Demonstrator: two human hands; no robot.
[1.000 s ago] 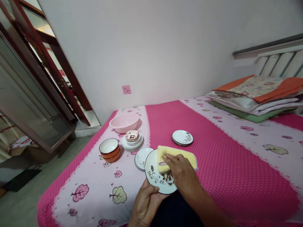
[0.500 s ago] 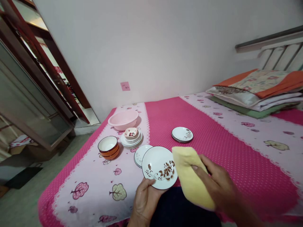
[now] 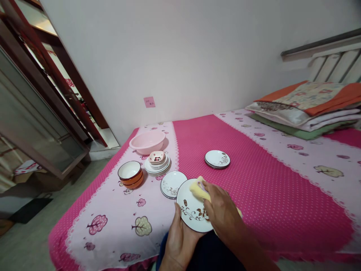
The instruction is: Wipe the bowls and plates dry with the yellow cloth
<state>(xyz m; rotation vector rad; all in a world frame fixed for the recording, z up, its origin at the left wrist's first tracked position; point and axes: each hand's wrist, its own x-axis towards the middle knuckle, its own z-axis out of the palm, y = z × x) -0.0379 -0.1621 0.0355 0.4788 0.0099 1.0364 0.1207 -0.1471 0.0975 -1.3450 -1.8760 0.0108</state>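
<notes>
My left hand [image 3: 179, 241] grips the near edge of a white plate [image 3: 189, 209] with a brown flower pattern, held over my lap at the bed's front edge. My right hand [image 3: 221, 210] is closed on a yellow cloth [image 3: 197, 187] and presses it on the plate's right side. Most of the cloth is hidden under that hand.
On the pink bedspread [image 3: 267, 188] lie another white plate [image 3: 172, 184], a stack of plates with a small dish on top [image 3: 157, 163], stacked orange bowls [image 3: 130, 175], a pink basin [image 3: 147, 142] and two plates [image 3: 217, 159]. Folded bedding [image 3: 307, 109] lies far right. A door frame [image 3: 56, 86] stands left.
My right hand lifted the cloth off the plate to the right, then brought it back onto the plate. The plate tilted slightly in my left hand.
</notes>
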